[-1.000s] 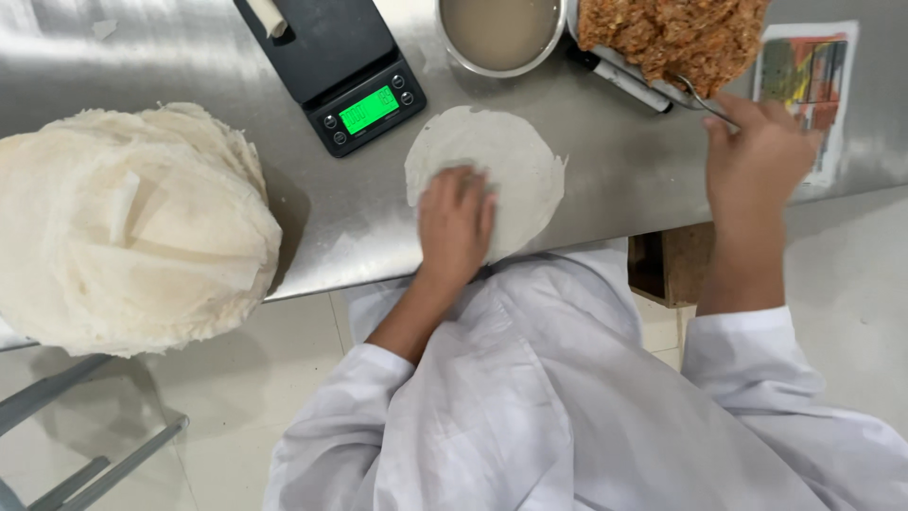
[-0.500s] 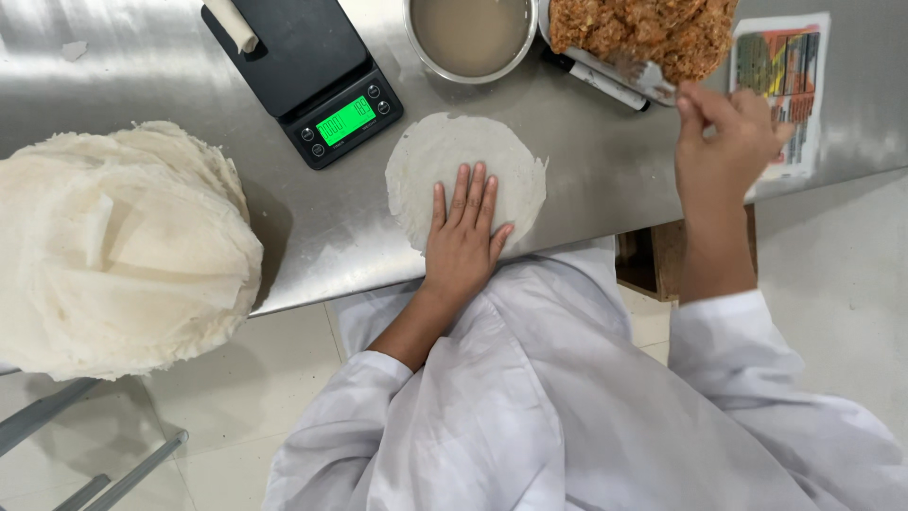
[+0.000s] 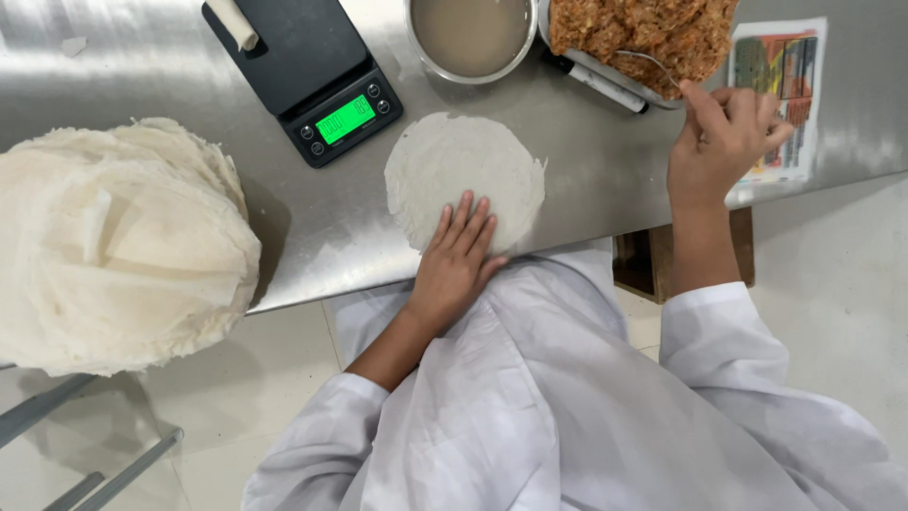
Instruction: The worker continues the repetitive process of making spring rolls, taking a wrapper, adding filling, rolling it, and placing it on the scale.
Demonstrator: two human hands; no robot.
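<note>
One hand [image 3: 459, 260] flat on wrapper [image 3: 463, 170].

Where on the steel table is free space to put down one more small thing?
Bare steel table lies left of the black scale, above the wrapper stack, and between the round wrapper and the right hand. The far edge is crowded: metal bowl, filling tray, marker.

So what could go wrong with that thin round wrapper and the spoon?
The round wrapper lies close to the table edge, held flat only by the left hand; it might slide off or tear if tugged. The right hand grips a spoon in the brown filling; a heaped scoop could drop crumbs on the marker pen on the way over.
</note>
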